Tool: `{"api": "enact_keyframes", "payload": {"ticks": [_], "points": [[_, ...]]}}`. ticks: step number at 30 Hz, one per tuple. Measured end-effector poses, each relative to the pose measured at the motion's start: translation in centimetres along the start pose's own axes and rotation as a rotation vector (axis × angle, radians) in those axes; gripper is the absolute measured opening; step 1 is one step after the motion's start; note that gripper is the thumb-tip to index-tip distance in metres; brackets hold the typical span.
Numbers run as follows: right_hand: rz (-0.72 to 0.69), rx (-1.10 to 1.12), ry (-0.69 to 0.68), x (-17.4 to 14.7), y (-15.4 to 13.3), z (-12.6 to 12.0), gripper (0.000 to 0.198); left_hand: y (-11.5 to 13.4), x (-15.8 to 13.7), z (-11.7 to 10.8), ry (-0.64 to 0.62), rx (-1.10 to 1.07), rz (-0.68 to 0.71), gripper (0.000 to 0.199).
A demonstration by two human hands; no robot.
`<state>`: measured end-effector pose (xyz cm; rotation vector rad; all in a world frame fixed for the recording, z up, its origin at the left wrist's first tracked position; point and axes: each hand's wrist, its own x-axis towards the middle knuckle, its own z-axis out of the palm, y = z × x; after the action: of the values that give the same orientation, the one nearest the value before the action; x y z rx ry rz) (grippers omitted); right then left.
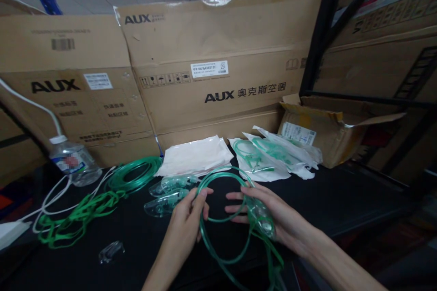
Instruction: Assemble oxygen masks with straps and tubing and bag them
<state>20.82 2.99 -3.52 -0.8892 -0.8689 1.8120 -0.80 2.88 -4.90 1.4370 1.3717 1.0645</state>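
Note:
Loops of clear green tubing (223,261) hang between my two hands over the black tabletop. My left hand (194,211) is closed round the left side of the coil, thumb on top. On the right side, my right hand (262,209) holds the tubing together with a clear oxygen mask (261,218) against its palm; several of its fingers reach inward through the loop. A green strap (273,250) dangles below the mask. Just left of my left hand lie two clear green masks (164,202) on the table.
Green tubing coils (136,175), green straps (78,218), a plastic bottle (75,161) with a white cable and a small clear piece (111,252) lie left. White pouches (196,157), packed mask sets (259,157) and an open carton (314,145) stand behind, before large cardboard (218,45).

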Motion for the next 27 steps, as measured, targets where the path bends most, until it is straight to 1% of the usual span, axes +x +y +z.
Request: {"api": "enact_keyframes", "payload": {"ticks": [3,6,9,14,16,17,19,20,22,24,27], "points": [[0.029,0.127,-0.043,-0.2,0.8,0.6,0.032,-0.1,0.5,0.7,0.029,-0.030,0.035,0.062],[0.025,0.136,-0.070,-0.4,1.3,0.6,0.025,0.5,0.8,0.5,0.027,-0.010,0.067,0.056],[0.035,0.143,-0.104,-0.5,1.3,0.2,0.027,1.0,1.0,0.5,0.019,0.001,0.081,0.052],[0.023,0.138,-0.138,-0.8,1.0,-0.4,0.028,1.4,0.9,1.4,-0.030,-0.009,0.006,0.061],[0.012,0.127,-0.117,-0.9,1.0,-0.9,0.029,2.2,0.6,1.1,-0.034,0.087,0.041,0.057],[0.002,0.118,-0.094,-0.8,1.0,-1.2,0.030,2.7,0.4,0.6,-0.015,0.176,0.089,0.052],[-0.023,0.106,-0.031,-0.7,0.9,-1.9,0.031,4.0,0.5,-0.9,0.067,0.418,0.222,0.042],[-0.029,0.108,-0.002,-0.5,0.9,-2.3,0.031,4.6,0.9,-2.0,0.117,0.547,0.284,0.040],[-0.022,0.124,0.033,-0.3,0.8,-2.9,0.030,5.7,2.3,-4.3,0.183,0.782,0.358,0.044],[0.001,0.129,0.037,-0.1,0.8,-3.2,0.029,6.2,4.9,-6.7,0.163,0.908,0.356,0.045],[0.016,0.104,0.021,-0.1,1.0,-3.1,0.029,5.9,9.5,-10.1,0.038,1.036,0.284,0.030]]}}
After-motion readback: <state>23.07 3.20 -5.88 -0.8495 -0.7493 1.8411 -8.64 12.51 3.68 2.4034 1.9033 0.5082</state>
